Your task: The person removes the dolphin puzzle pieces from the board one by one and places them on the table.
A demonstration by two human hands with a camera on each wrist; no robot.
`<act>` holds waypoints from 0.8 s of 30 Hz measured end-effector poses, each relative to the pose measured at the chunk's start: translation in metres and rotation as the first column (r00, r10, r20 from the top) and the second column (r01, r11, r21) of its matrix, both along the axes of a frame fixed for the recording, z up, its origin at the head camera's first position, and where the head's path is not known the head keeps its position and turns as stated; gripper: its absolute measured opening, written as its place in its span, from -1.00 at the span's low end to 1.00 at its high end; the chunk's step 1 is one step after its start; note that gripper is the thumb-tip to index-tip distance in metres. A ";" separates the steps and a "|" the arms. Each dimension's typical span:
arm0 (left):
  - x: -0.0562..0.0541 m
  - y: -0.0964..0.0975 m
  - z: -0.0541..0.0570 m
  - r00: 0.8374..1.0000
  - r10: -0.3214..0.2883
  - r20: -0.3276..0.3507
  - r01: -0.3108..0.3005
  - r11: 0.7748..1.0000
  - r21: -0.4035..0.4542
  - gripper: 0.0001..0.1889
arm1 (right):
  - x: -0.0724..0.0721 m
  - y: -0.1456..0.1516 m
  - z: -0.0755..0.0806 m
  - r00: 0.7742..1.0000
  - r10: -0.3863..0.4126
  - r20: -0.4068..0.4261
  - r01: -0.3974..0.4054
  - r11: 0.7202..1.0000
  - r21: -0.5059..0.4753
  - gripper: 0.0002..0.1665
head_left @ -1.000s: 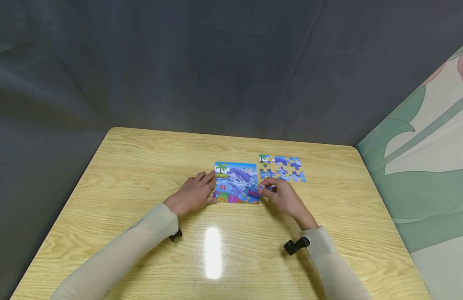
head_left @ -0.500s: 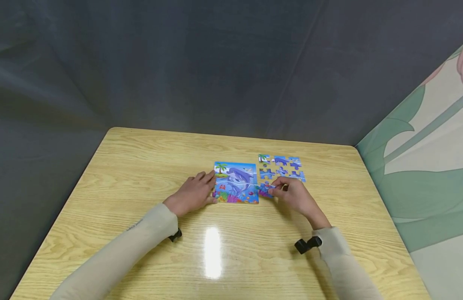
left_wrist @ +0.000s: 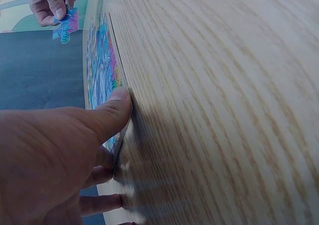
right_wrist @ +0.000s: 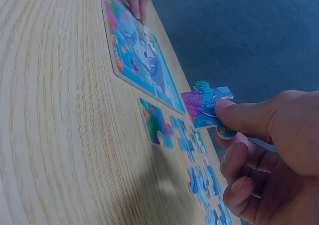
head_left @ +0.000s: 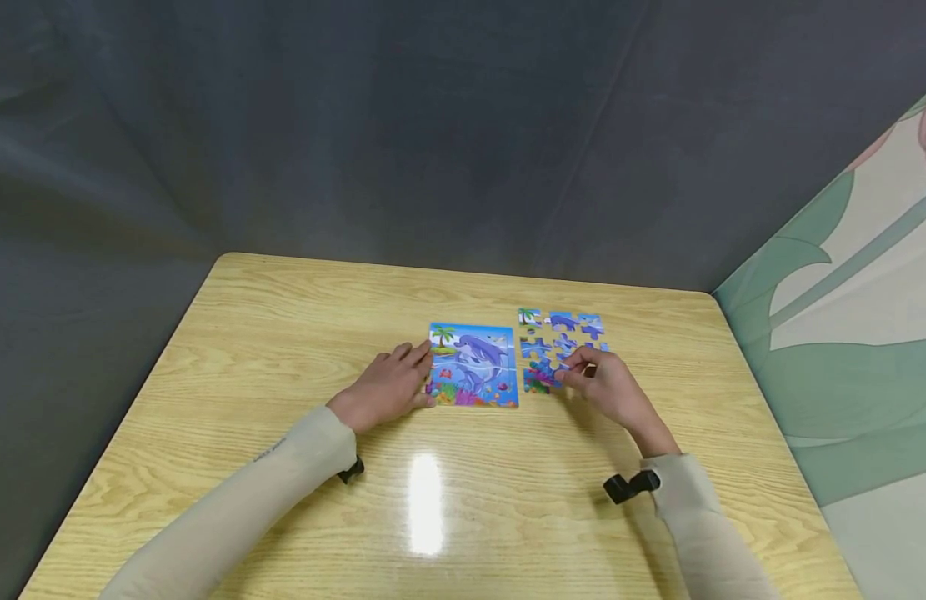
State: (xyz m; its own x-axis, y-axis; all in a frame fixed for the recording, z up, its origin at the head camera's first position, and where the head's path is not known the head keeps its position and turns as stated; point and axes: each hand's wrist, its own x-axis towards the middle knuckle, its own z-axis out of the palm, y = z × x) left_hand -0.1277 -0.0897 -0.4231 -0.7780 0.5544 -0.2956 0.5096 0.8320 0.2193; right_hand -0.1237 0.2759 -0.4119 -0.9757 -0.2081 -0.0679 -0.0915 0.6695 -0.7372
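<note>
A dolphin picture board (head_left: 473, 365) lies flat on the wooden table. My left hand (head_left: 387, 385) rests at its left edge, fingers extended; in the left wrist view the thumb touches the board's near edge. Right of the board, my right hand (head_left: 605, 387) pinches a jigsaw piece (right_wrist: 202, 105) with purple coral between thumb and fingers. That piece is held up off the table in the right wrist view. Below it lies a loose coral corner piece (right_wrist: 155, 123). Several other loose pieces are spaced out in rows, among them a palm tree piece (head_left: 528, 317); my right hand covers some.
The light wooden table (head_left: 297, 317) extends around the board and pieces. A dark curtain (head_left: 463, 142) hangs behind its far edge. On the right stands a leaf-patterned panel (head_left: 868, 367). Each wrist carries a small black camera, such as the right one (head_left: 631, 486).
My right hand has moved right, from the board's right edge to above the loose pieces, carrying the coral jigsaw piece. My left hand has stayed in place.
</note>
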 end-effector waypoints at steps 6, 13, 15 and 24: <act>0.000 0.000 0.000 1.000 0.000 -0.003 0.000 1.000 -0.002 -0.15 | 0.000 0.006 -0.001 0.999 0.036 -0.011 -0.036 0.999 0.004 -0.88; 0.001 0.001 -0.002 1.000 0.000 0.003 0.000 1.000 -0.015 -0.15 | -0.001 0.014 -0.001 0.998 0.053 -0.018 -0.052 0.997 0.054 -0.80; 0.001 0.001 -0.002 1.000 0.002 0.003 -0.002 1.000 -0.013 -0.15 | -0.002 0.016 0.000 0.998 0.053 -0.021 -0.052 0.997 0.054 -0.78; 0.000 0.000 -0.001 1.000 0.002 -0.006 -0.003 1.000 -0.005 -0.15 | -0.005 0.025 0.003 0.999 0.034 0.016 -0.035 0.997 0.074 -0.73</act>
